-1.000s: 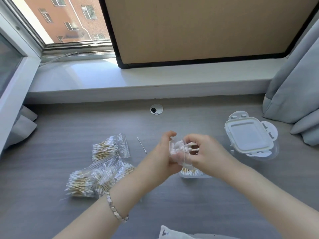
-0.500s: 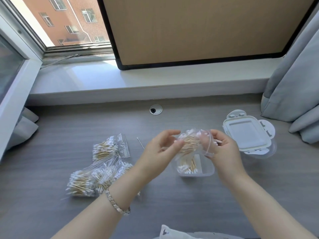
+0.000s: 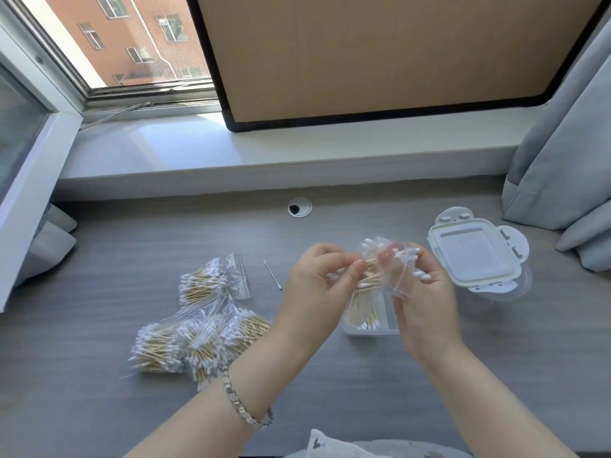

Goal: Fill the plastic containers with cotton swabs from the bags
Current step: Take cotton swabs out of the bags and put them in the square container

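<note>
I'm scanning for lettering and can read none. Nothing legible on the swab bags [image 3: 201, 285] or the container lid [image 3: 472, 256], and the dark marks on the white cloth [image 3: 322, 444] at the bottom edge are too small to make out.

The left hand [image 3: 319, 282] and right hand [image 3: 421, 292], forearms converging, are held up close together, fingers curled in pinches.

Open desk [image 3: 347, 391] nearside centre and far left; swab bags [image 3: 198, 328] crowd mid-left, lidded container [image 3: 476, 256] and curtain [image 3: 562, 160] block right side.
</note>
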A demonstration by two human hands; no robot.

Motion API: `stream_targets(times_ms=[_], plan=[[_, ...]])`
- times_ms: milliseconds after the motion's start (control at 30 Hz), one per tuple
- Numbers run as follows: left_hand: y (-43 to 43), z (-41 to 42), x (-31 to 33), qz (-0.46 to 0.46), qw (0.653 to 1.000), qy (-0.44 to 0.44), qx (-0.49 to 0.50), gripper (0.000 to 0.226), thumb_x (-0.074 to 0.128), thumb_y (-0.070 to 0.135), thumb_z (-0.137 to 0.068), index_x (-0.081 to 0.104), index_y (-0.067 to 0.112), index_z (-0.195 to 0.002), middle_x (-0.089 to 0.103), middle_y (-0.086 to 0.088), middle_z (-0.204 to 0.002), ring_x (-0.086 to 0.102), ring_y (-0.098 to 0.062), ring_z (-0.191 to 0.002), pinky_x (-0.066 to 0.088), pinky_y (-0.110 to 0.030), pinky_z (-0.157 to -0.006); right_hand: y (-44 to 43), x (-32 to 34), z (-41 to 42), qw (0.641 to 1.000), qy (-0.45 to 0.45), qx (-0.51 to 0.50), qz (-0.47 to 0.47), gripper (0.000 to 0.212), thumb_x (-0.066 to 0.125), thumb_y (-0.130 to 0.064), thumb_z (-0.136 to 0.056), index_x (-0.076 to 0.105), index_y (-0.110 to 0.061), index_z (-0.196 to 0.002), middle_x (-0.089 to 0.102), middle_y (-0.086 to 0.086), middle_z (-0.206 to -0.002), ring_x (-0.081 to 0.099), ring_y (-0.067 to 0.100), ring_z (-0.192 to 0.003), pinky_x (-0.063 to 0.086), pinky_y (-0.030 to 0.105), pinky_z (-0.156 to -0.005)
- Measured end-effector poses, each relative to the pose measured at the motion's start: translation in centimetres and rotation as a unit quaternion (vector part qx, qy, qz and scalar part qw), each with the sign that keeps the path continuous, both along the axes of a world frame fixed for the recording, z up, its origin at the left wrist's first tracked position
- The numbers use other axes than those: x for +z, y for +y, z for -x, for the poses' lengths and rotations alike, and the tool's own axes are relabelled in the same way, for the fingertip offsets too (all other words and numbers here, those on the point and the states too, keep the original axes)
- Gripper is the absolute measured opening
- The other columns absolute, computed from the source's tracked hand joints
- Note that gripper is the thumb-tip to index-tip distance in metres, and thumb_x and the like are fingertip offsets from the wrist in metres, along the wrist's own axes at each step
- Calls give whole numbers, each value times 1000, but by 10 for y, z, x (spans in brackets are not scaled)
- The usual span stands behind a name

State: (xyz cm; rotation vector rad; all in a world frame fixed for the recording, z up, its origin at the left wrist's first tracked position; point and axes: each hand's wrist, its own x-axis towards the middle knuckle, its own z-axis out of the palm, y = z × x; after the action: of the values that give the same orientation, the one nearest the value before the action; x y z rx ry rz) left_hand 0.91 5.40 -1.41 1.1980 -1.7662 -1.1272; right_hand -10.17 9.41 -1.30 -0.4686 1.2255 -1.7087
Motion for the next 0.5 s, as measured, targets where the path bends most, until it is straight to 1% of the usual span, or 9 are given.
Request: stream_targets(times_ms=[33,100,133,200,267,300,400,467,500], plan=[[1,0,0,43,999,-16,-10,11,67,19,-82,74,12,-78,56,11,-86,54,0,-77,39,-5,-69,0,1,-2,1000,8,-6,-9,17,66,1,-79,58,-14,-77,66,-6,-67,64,9,-63,52,24,-66],[5,2,-5,89,995,-25,-34,18,66,24,-79,74,8,-74,51,15,-86,53,0,-78,36,-4,-70,-1,2,-7,999,-4,-28,-21,26,76,-3,-67,58,-16,-81,65,4,-75,63,16,-66,53,31,-67],[7,4,-6,66,997,-11,-36,17,65,24,-78,74,10,-74,52,15,-87,54,0,-80,38,-5,-70,-1,1,-10,998,-17,-47,-24,26,77,-7,-64,57,-16,-80,64,6,-74,62,17,-65,53,31,-66],[10,6,-6,-15,999,41,-21,14,64,24,-74,75,14,-74,58,11,-88,58,-1,-82,44,-13,-72,-4,1,-13,994,-41,-98,-20,18,70,-9,-73,54,-17,-71,62,-2,-60,60,10,-57,53,21,-57],[10,6,-5,-68,993,95,13,8,69,18,-76,75,16,-72,63,5,-85,60,-3,-76,47,-18,-68,-7,2,-11,991,-50,-126,-11,20,67,-11,-76,52,-18,-65,58,-10,-52,56,6,-53,50,17,-51],[9,5,-4,-81,989,116,30,10,69,13,-79,74,17,-70,65,3,-81,60,-4,-72,47,-18,-65,-8,2,-8,990,-48,-131,-4,20,67,-13,-75,52,-19,-64,56,-11,-51,55,5,-53,49,17,-51],[5,1,-1,-92,985,140,46,15,65,6,-82,72,13,-71,69,-5,-75,62,-9,-70,49,-18,-61,-9,4,3,991,-45,-122,13,18,68,-19,-69,52,-21,-62,56,-9,-52,57,7,-53,49,20,-50],[4,-1,0,-95,985,131,56,16,64,6,-83,72,12,-70,70,-2,-70,64,-9,-70,49,-17,-62,-8,2,7,996,-38,-85,7,16,68,-19,-68,52,-21,-64,57,-4,-57,60,11,-56,50,22,-50],[3,-2,0,-100,984,132,72,18,63,6,-84,71,12,-69,71,2,-67,65,-9,-70,50,-17,-62,-8,0,7,998,-29,-60,-3,17,67,-16,-72,52,-21,-66,58,-3,-59,60,14,-58,50,22,-50]])
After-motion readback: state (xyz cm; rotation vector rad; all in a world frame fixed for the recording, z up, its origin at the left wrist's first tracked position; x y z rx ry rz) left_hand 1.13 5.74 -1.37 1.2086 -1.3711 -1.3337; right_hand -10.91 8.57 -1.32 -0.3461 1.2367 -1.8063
